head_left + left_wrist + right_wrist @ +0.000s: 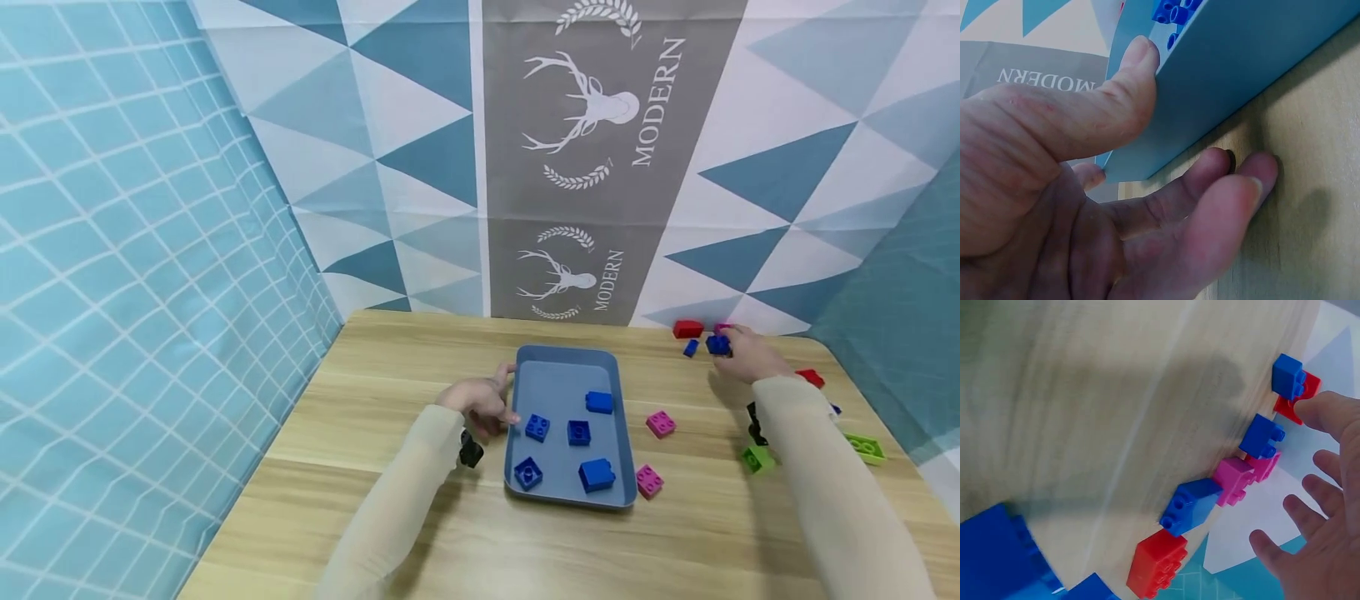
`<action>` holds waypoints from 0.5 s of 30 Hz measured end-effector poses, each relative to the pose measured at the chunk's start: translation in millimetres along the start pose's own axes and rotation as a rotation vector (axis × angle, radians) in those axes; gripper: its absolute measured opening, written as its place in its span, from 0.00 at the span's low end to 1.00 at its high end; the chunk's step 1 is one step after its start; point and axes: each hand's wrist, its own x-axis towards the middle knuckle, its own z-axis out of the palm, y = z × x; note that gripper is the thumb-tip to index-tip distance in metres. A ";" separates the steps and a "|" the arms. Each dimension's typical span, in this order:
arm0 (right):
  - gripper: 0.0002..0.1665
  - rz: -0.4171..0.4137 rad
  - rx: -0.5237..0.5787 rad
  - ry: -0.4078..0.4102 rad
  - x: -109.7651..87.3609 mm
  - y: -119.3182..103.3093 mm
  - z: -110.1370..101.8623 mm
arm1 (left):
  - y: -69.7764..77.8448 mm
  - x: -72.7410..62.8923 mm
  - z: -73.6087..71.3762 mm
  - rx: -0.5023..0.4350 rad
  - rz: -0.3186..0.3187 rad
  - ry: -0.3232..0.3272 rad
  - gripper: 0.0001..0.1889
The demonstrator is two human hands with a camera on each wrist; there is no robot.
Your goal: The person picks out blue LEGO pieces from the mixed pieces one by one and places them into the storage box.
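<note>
A grey-blue tray (558, 375) holds several blue bricks. My left hand (480, 404) rests against its left side. In the left wrist view the thumb (1138, 56) touches the rim, while other fingers bend loosely beside the wall over the table. At the far right, my right hand (746, 354) reaches over a group of bricks, close to a blue brick (717, 345). Its fingers are spread in the right wrist view, with the thumb near a red brick (1297, 400) and another blue brick (1287, 376). Nothing shows in its grasp.
Two pink bricks (661, 424) lie right of the tray. A red brick (687, 329) and a small blue brick (691, 347) sit near the back edge. Green bricks (758, 458) lie around the right forearm. A patterned cloth wall (420, 250) stands behind the table.
</note>
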 end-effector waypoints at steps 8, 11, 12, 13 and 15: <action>0.40 0.058 -0.069 -0.071 3.4 -3.6 -10.2 | 2.6 3.1 0.1 0.001 0.000 0.001 0.56; 0.37 0.088 -0.069 -0.124 2.5 -5.2 -10.4 | 2.3 3.1 0.1 -0.013 -0.001 -0.006 0.56; 0.36 0.095 -0.070 -0.135 1.9 -5.3 -10.2 | 2.2 3.0 0.1 -0.015 -0.001 -0.008 0.56; 0.35 0.097 -0.066 -0.140 1.7 -4.7 -9.8 | 2.2 3.0 0.1 -0.016 -0.003 -0.009 0.55; 0.35 0.093 -0.068 -0.142 1.2 -4.0 -9.2 | 2.4 2.7 0.0 -0.011 -0.005 -0.008 0.55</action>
